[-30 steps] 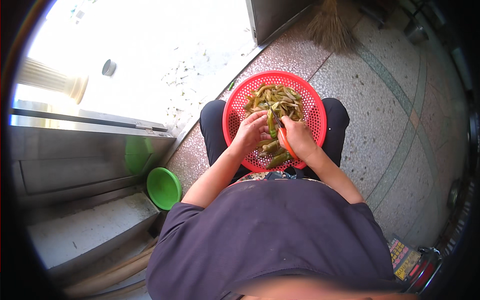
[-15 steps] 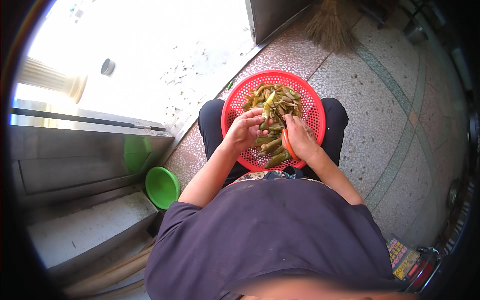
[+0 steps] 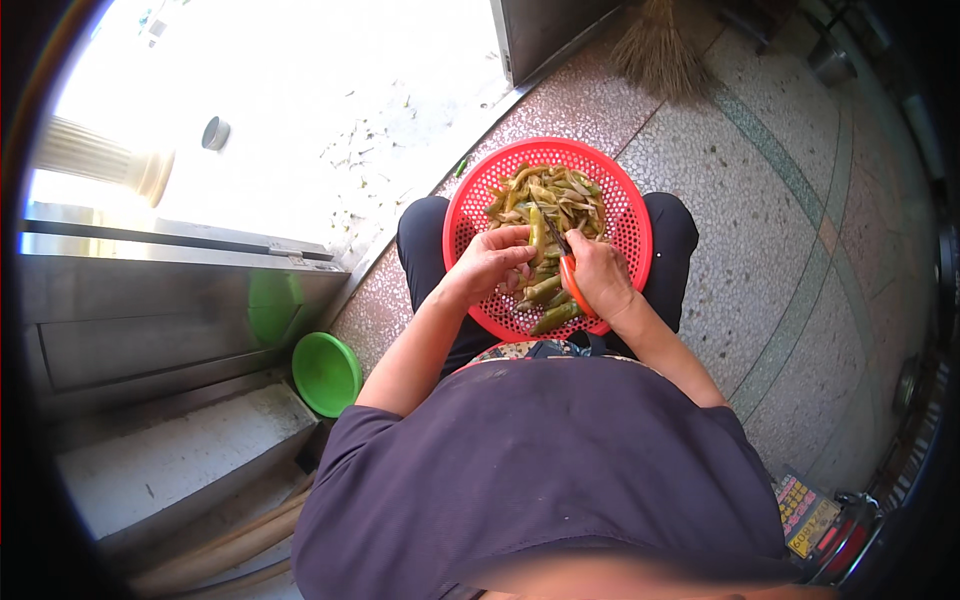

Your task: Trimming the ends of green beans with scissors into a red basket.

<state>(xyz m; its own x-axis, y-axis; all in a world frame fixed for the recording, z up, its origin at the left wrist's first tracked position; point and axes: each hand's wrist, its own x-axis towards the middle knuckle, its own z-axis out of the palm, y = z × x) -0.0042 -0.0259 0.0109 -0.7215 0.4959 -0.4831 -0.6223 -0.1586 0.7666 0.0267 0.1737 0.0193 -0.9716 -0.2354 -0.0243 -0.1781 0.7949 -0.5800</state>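
Note:
A red perforated basket (image 3: pixel 545 145) rests on my lap between my knees. My left hand (image 3: pixel 488 262) pinches a long yellow-green pepper (image 3: pixel 537 230) upright over it. Closed round the orange handles of a pair of scissors (image 3: pixel 572 282), my right hand (image 3: pixel 602 278) is just to the right. The dark blades point up and left, close beside the pepper; whether they touch it I cannot tell. Cut strips of pepper (image 3: pixel 565 190) heap in the far half of the basket. Several whole peppers (image 3: pixel 545 293) lie in the near part, partly hidden by my hands.
A green plastic basin (image 3: pixel 326 375) stands on the left beside a metal-faced unit (image 3: pixel 150 330). A straw broom (image 3: pixel 660 55) lies at the far side of the speckled floor (image 3: pixel 720 260). Beyond the door sill, a bright area holds scattered scraps and a small round container (image 3: pixel 215 133).
The pepper in my left hand has tipped more upright and sits slightly lower. The scissor blades now show clearly beside it. My right hand has shifted very little.

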